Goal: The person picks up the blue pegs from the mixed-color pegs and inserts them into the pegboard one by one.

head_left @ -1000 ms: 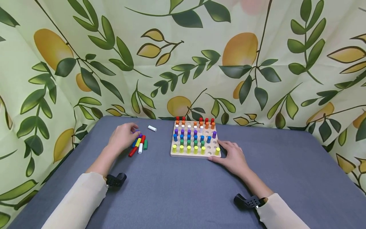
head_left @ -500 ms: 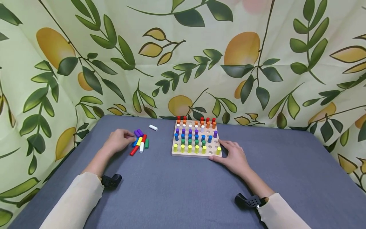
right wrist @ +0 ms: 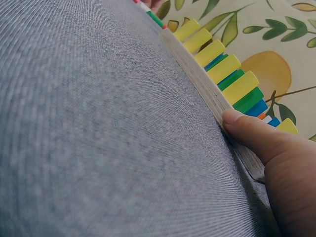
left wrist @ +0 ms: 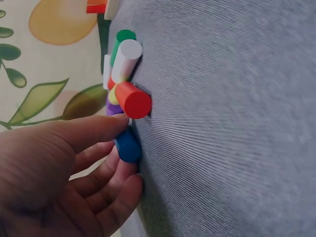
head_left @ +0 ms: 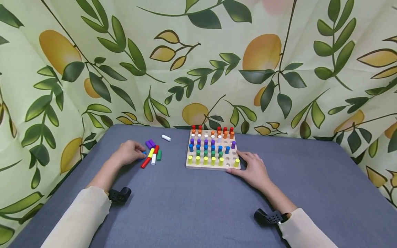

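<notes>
My left hand (head_left: 128,152) is at the left, beside a small pile of loose pegs. Its thumb and fingers pinch a blue peg (left wrist: 128,146), which lies low by the cloth. Close to the thumb tip is a red peg (left wrist: 134,100), with a white peg (left wrist: 127,60) and a green peg (left wrist: 121,42) beyond it. At the centre stands a wooden pegboard (head_left: 204,167) with rows of coloured pegs and several bare holes. My right hand (head_left: 253,171) grips its near right corner, thumb (right wrist: 247,129) against the front edge. Its other fingers are partly hidden.
Two purple pegs (head_left: 150,143) and a yellow peg (head_left: 151,152) lie in the pile. One white peg (head_left: 166,137) lies apart, between pile and board. A grey cloth (head_left: 192,206) covers the table, and a leaf-print curtain (head_left: 204,51) hangs behind.
My left hand has drawn back from the purple pegs, down and left, and now pinches the blue peg, pulled slightly left from the pile. My right hand stays on the board.
</notes>
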Tool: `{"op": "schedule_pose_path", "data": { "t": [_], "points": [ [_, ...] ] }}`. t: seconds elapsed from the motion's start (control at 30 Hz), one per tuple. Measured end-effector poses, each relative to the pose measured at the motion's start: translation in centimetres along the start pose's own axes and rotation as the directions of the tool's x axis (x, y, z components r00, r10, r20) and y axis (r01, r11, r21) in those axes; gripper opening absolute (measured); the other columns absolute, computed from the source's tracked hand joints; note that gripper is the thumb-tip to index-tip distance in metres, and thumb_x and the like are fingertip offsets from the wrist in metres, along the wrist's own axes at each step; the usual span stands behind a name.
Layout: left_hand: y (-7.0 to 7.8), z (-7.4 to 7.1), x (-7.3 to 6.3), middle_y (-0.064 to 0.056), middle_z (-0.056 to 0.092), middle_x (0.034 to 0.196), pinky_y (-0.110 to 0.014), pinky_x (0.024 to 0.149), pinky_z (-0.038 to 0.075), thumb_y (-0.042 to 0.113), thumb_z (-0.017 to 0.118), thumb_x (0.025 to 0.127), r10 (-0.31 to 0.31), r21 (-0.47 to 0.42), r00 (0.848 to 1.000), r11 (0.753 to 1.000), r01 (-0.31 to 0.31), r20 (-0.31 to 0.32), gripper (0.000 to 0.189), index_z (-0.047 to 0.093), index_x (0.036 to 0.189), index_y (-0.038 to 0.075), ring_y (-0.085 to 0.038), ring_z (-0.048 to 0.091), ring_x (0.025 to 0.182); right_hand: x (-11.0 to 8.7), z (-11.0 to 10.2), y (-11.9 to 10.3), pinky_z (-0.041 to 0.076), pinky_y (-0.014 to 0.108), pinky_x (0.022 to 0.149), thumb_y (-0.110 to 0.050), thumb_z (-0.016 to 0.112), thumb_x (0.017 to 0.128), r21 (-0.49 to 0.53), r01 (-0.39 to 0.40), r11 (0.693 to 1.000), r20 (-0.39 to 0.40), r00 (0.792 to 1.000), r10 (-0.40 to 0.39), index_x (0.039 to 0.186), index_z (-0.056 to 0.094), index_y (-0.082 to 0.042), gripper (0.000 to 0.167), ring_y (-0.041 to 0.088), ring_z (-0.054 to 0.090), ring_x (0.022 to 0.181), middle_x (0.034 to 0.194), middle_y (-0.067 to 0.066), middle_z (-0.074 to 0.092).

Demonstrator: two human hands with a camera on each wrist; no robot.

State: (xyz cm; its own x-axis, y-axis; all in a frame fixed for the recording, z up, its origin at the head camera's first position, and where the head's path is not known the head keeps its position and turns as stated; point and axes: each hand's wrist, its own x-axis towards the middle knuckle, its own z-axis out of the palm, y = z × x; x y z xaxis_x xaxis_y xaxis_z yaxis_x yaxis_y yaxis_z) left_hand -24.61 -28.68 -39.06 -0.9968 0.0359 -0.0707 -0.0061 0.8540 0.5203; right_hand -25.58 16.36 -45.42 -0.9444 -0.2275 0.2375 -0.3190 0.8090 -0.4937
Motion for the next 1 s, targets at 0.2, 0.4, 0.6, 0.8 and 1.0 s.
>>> {"op": "schedule_pose_path", "data": {
  "t": [0.2,0.4,0.6,0.8,1.0],
  "points": [
    [0.0,0.1,0.0,-0.02,0.074,0.099,-0.031,0.071,0.049,0.016,0.079,0.084,-0.018,0.022,1.0,1.0,0.018,0.0,0.034,0.071,0.111,-0.005,-0.023,0.065,0.086,0.0,-0.2,0.1,0.039,0.06,0.104,-0.061,0.08,0.077,-0.005,0.001,1.0,-0.002,1.0,-0.001,0.146,0.054,-0.006,0.091,0.037,0.052,0.124,0.141,0.02,0.06],
    [-0.1,0.1,-0.1,-0.016,0.073,0.093,-0.03,0.07,0.047,0.014,0.079,0.086,0.001,0.036,1.0,0.999,-0.001,-0.006,0.031,0.072,0.11,-0.005,-0.021,0.062,0.083,-0.1,-0.2,0.2,0.039,0.06,0.104,-0.061,0.079,0.077,-0.006,0.005,1.0,-0.001,1.0,-0.005,0.146,0.054,-0.006,0.092,0.037,0.053,0.124,0.141,0.02,0.06],
    [0.0,-0.1,-0.4,-0.014,0.071,0.093,-0.034,0.075,0.048,0.012,0.072,0.091,0.074,0.035,0.997,0.997,-0.074,-0.02,0.03,0.071,0.115,-0.006,-0.023,0.061,0.088,-0.1,-0.2,0.2,0.039,0.06,0.105,-0.062,0.079,0.076,0.002,0.001,1.0,-0.006,1.0,-0.001,0.146,0.054,-0.007,0.092,0.037,0.052,0.125,0.141,0.019,0.06],
    [1.1,-0.3,-0.8,-0.016,0.072,0.099,-0.04,0.078,0.051,0.012,0.067,0.095,0.145,0.038,0.986,0.989,-0.142,-0.084,0.026,0.073,0.115,-0.003,-0.028,0.064,0.093,-0.2,-0.2,0.2,0.039,0.06,0.104,-0.061,0.08,0.076,0.003,0.005,1.0,-0.009,1.0,-0.005,0.146,0.054,-0.006,0.092,0.037,0.053,0.124,0.141,0.019,0.06],
    [3.1,-0.2,-1.2,-0.016,0.072,0.105,-0.041,0.081,0.052,0.013,0.067,0.095,0.132,-0.009,0.986,0.991,-0.133,-0.105,0.022,0.073,0.114,0.002,-0.029,0.065,0.096,-0.1,-0.1,-0.1,0.039,0.06,0.104,-0.06,0.08,0.076,0.009,0.005,1.0,-0.004,1.0,-0.005,0.146,0.054,-0.006,0.092,0.036,0.053,0.123,0.141,0.019,0.059]
  ]
}}
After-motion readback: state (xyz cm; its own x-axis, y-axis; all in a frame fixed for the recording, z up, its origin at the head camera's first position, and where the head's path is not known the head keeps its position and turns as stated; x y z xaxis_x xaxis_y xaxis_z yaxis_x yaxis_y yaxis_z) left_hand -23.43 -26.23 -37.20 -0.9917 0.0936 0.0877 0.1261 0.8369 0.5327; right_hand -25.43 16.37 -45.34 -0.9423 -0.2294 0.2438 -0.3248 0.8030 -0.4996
